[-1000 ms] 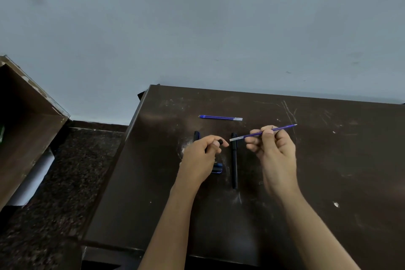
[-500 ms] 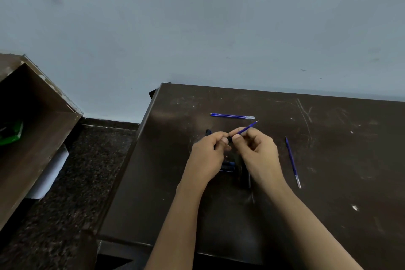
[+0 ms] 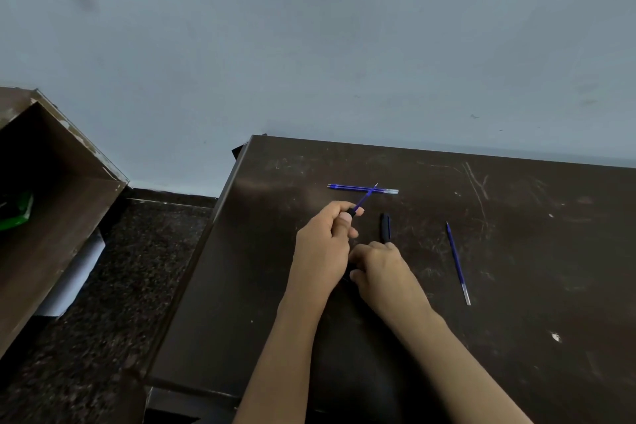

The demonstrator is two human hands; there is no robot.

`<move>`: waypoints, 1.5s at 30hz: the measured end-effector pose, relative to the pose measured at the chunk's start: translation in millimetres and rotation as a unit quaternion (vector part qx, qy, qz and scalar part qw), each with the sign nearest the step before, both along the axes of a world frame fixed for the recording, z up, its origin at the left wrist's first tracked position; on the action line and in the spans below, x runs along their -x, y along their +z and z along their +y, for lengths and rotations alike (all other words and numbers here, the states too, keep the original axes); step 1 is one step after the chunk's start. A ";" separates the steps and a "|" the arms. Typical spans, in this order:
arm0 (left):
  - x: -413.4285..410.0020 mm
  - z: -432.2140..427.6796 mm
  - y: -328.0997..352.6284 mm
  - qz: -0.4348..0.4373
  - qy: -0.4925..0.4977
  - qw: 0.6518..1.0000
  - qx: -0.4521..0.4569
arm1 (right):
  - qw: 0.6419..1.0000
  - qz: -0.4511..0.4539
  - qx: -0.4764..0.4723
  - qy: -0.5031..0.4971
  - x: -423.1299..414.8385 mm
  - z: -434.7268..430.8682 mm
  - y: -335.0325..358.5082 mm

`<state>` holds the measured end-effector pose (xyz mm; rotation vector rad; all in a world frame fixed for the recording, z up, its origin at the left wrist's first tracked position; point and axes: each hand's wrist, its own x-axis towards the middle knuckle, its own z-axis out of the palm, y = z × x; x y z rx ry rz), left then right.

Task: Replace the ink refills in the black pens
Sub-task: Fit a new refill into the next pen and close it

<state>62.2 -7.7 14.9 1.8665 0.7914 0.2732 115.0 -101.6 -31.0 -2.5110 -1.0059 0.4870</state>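
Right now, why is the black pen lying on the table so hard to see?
Head view: dim, flat light lets the black plastic pen blend into the dark brown wooden table; a faint pale sheen sits near the table's far left corner; the dark speckled floor at lower left looks soft and smeared; the thin blue refill on the right looks crisp.

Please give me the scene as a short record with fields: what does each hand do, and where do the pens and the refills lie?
left hand: grips a black pen barrel, with a blue refill sticking out of its end
right hand: low on the table, fingers curled; what it holds, if anything, is hidden
second black pen: lies on the table just beyond the right hand
far refills: lie flat beyond the hands
loose refill: lies alone to the right of the hands
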 end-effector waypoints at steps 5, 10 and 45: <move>0.0 -2.7 4.8 0.002 -0.015 1.000 -0.013 | 1.000 0.010 0.003 -0.006 -2.7 -0.8 -0.8; -1.5 -4.8 9.5 0.013 -0.026 0.999 -0.038 | 1.000 -0.009 -0.023 -0.006 1.4 -0.3 1.5; -5.9 -12.2 4.8 0.009 -0.079 0.994 -0.074 | 0.741 0.419 -0.469 -0.237 -36.8 -19.8 46.2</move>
